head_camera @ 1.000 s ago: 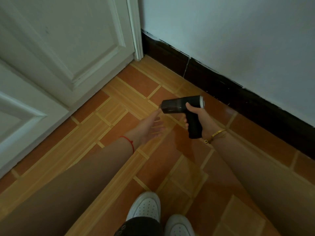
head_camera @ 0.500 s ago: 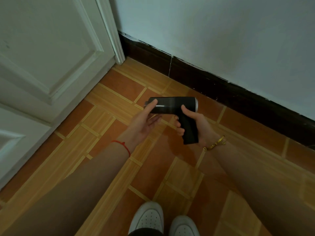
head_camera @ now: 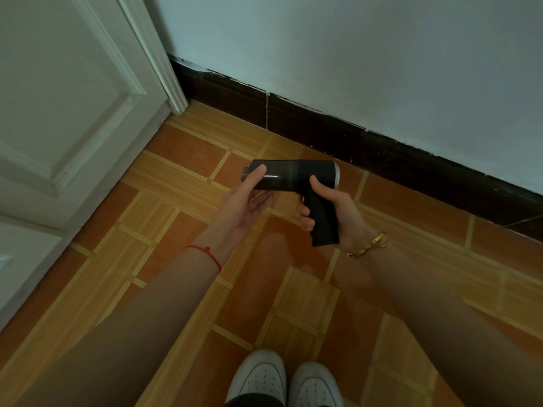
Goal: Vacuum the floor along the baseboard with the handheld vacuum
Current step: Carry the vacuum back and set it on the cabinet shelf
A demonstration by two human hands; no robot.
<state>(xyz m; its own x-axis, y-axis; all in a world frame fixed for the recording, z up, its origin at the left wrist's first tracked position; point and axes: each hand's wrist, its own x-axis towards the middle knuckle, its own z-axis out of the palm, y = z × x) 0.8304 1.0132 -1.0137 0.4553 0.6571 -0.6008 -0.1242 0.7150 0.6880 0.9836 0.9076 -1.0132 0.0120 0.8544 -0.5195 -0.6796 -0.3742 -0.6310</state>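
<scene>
**Black vacuum steadied in both hands, floor not yet touched**

Black and pistol-shaped, the handheld vacuum hangs in the air above the floor, its barrel roughly level and its nozzle end pointing left, toward the door. It sits short of the dark baseboard and touches neither surface.

A second ago the left hand was spread open and apart from the tool. It has since come up to the nozzle end, with the thumb on top of the barrel and the fingers cupped beneath, a light pinch. The right hand keeps its fingers clenched round the grip.

This looks like a check or adjustment before starting (I cannot tell whether the motor is on). The sweep along the wall seems not yet begun.

Underfoot are orange-brown tiles crossed by paler wood-grain strips. The baseboard runs diagonally below a pale wall, and white shoes show at the bottom edge.
</scene>
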